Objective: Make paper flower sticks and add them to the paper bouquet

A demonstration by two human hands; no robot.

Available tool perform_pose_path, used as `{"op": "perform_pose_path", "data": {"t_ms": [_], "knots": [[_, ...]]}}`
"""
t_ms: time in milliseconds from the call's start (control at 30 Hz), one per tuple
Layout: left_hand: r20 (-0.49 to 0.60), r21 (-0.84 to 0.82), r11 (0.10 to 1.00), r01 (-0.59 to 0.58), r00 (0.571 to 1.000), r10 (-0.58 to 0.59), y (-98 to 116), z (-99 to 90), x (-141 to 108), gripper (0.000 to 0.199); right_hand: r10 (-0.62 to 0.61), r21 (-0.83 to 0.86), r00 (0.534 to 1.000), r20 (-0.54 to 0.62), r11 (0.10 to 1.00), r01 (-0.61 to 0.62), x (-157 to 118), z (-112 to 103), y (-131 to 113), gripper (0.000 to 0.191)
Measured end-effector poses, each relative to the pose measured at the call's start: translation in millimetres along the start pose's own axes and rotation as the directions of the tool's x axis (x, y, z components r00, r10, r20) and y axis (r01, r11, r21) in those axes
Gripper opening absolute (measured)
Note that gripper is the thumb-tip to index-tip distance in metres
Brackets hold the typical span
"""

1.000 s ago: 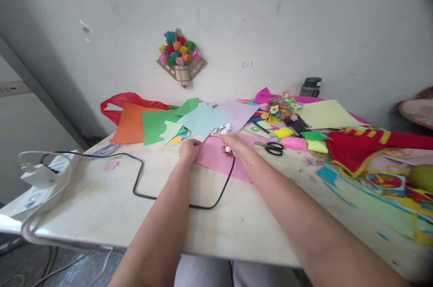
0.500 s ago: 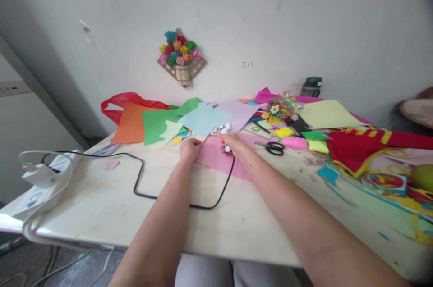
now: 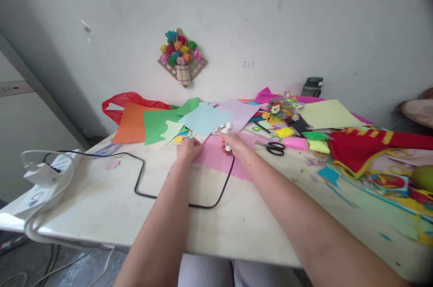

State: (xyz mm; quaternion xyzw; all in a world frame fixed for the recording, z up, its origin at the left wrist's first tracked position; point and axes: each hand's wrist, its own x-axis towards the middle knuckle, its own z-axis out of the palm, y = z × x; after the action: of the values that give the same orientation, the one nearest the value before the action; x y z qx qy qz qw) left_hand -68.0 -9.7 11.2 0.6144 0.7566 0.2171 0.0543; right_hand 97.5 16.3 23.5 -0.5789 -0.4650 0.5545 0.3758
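My right hand (image 3: 233, 143) is wrapped around a white hot glue gun (image 3: 227, 128) with an orange trigger. Its nozzle points left over the top of a pink paper sheet (image 3: 241, 161), and its black cord (image 3: 216, 203) loops down across the table. At the sheet's left edge, my left hand (image 3: 189, 148) has its fingers pinched together. Whether it grips the sheet's edge or something thin there, I cannot make out. Just beyond both hands lies a light blue paper sheet (image 3: 204, 118), beside a lilac one (image 3: 238, 113).
Black-handled scissors (image 3: 274, 148) lie right of the pink sheet. Green paper (image 3: 154, 127) and orange paper (image 3: 130, 125) are at the back left. A power strip (image 3: 43, 181) stands at the left edge. Clay packs (image 3: 295, 143) and paper flowers (image 3: 280, 109) crowd the right.
My left hand has shifted very slightly to the left. My right hand keeps the glue gun in nearly the same place.
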Motion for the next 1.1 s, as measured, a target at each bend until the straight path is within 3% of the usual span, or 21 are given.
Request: {"op": "perform_pose_path", "data": {"t_ms": [200,1100], "knots": [[0.102,0.109,0.993,0.048,0.993,-0.059,-7,-12.7,-3,0.016,0.006,-0.005,1.0,0.001,1.0,-0.006,3,-1,1,0.033],[0.006,0.06,0.995,0.083,0.996,-0.084,-7,-6.1,-2,0.019,0.011,0.012,1.0,0.023,1.0,-0.012,-5,0,2,0.029]]}}
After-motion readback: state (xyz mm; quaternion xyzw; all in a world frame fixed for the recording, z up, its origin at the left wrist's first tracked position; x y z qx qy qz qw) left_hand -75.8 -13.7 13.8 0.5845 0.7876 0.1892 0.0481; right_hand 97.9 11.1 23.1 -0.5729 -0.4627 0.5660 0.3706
